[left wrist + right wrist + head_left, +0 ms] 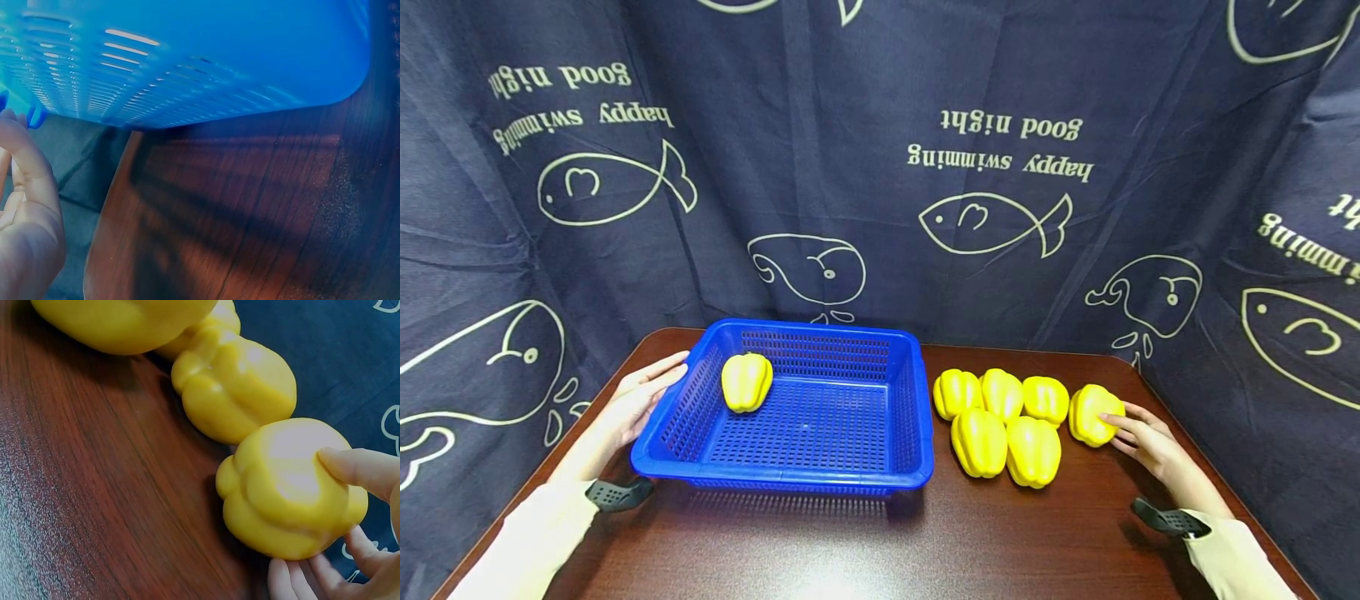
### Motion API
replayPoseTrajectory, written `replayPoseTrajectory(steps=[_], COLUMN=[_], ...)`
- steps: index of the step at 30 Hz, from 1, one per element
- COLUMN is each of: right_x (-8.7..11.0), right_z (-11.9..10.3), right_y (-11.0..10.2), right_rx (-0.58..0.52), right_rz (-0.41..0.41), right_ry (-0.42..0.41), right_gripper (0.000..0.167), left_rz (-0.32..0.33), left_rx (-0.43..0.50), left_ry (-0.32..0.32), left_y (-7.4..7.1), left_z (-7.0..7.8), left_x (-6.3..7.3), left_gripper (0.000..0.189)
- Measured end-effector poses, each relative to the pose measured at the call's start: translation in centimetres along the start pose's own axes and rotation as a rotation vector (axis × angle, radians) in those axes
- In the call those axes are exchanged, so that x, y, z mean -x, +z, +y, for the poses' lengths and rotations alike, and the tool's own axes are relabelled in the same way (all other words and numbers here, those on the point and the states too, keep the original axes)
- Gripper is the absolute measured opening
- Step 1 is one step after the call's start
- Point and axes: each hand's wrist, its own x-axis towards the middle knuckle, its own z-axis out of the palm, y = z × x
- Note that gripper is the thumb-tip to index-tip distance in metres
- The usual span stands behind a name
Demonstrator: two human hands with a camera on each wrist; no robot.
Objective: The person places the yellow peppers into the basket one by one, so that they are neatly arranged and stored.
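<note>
At the right end of the table, my right hand (1153, 446) holds a yellow bell pepper (1093, 415). In the right wrist view the thumb lies on top of this pepper (290, 487) and the other fingers are around its lower side. My left hand (636, 400) grips the left rim of a blue plastic basket (782, 480). Bent fingers of the left hand (31, 187) meet the basket's rim in the left wrist view, where the hand is partly cut off. One yellow bell pepper (747, 382) sits inside the basket, near its left wall.
Several more yellow bell peppers (979, 442) stand clustered between the basket and my right hand. Under everything is a dark brown wooden table (1000, 542). A dark blue curtain (880, 167) with fish drawings hangs close behind and beside it.
</note>
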Motion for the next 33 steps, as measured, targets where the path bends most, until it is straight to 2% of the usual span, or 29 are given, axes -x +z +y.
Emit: replayPoseTrajectory(steps=[7, 15, 21, 27, 33], right_x=[0.7, 2.0, 2.8, 3.6, 4.0], right_z=[0.0, -1.4, -2.7, -4.1, -5.3], right_y=[-0.4, 0.4, 1.3, 2.4, 3.4], right_rx=[0.044, 0.096, 0.071, 0.054, 0.042], right_rz=[0.030, 0.048, 0.061, 0.040, 0.017], right_ry=[-0.021, -0.038, -0.051, -0.059, -0.074], right_gripper=[0.028, 0.034, 0.034, 0.034, 0.032], left_rz=[-0.011, 0.006, -0.006, -0.022, -0.011], left_rx=[-0.013, -0.030, -0.009, 0.001, -0.009], left_ry=[0.009, -0.005, 0.005, 0.009, 0.009], left_y=[0.1, 0.1, 0.0, -0.1, -0.1], left_z=[-0.1, -0.1, -0.1, 0.0, 0.2], left_x=[-0.2, -0.1, -0.2, -0.1, 0.0], left_gripper=[0.030, 0.028, 0.029, 0.031, 0.030])
